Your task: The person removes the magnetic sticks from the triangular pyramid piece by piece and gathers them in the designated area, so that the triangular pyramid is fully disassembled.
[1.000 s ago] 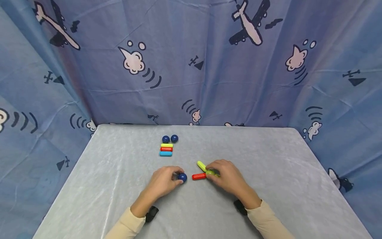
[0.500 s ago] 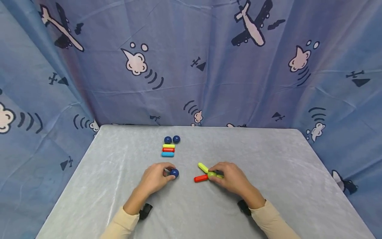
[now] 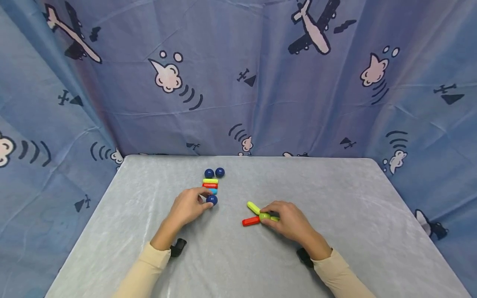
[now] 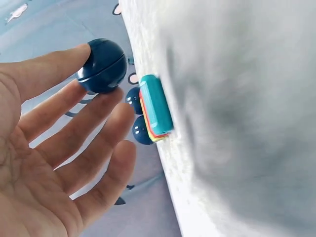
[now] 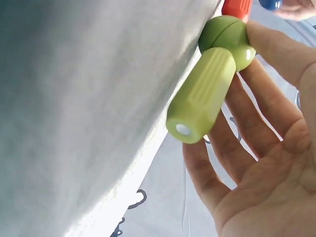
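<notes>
Blue ball [image 3: 212,200] farther forward, pinched in left hand [image 3: 187,205]; nearer red stick [image 3: 250,222] pointing left.

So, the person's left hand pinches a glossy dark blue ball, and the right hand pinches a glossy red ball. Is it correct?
Not fully. The right hand pinches a glossy green ball, not a red one, as the right wrist view shows. The left hand does pinch a glossy dark blue ball.
</notes>
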`<state>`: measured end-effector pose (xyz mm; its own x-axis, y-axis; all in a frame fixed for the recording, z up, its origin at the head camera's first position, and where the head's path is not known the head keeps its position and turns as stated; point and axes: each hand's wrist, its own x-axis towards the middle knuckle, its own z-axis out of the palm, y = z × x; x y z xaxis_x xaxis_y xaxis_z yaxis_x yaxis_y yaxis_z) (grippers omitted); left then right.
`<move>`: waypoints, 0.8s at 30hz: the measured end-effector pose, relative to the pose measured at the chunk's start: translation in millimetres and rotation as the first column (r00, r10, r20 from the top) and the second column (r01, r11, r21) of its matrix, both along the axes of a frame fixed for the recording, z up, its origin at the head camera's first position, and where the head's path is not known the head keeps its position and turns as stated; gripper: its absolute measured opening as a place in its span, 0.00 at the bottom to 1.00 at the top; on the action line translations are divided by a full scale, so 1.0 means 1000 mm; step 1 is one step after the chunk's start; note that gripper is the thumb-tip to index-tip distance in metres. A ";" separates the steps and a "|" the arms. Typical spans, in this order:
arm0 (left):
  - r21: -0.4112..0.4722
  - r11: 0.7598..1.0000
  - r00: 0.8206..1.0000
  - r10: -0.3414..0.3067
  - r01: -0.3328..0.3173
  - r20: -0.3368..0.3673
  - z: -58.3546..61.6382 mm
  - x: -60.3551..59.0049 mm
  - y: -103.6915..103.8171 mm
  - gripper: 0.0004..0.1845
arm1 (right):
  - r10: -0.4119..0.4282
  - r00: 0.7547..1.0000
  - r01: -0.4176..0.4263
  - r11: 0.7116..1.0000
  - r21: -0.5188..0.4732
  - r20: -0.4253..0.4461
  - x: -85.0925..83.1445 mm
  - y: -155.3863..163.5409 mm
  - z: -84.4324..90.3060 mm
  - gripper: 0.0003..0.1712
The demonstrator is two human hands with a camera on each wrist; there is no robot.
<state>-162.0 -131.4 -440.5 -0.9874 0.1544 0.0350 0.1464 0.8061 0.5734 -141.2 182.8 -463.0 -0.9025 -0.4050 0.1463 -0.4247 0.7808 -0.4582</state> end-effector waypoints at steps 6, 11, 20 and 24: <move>0.007 1.000 0.999 -0.027 0.028 -0.032 0.012 -0.028 0.009 0.16 | -0.013 1.000 0.013 1.000 0.006 0.016 0.000 0.000 0.001 0.15; 0.016 0.998 0.997 -0.065 0.065 -0.033 0.014 -0.046 0.018 0.16 | -0.016 1.000 0.015 1.000 0.003 0.023 0.001 -0.001 0.002 0.15; -0.009 0.986 0.983 -0.167 0.167 -0.074 0.003 -0.073 0.026 0.16 | -0.009 1.000 0.009 1.000 0.001 0.011 0.002 0.000 0.001 0.15; -0.007 0.975 0.970 -0.220 0.220 -0.101 0.002 -0.087 0.027 0.17 | -0.012 1.000 0.012 1.000 0.005 0.008 0.003 0.000 0.000 0.15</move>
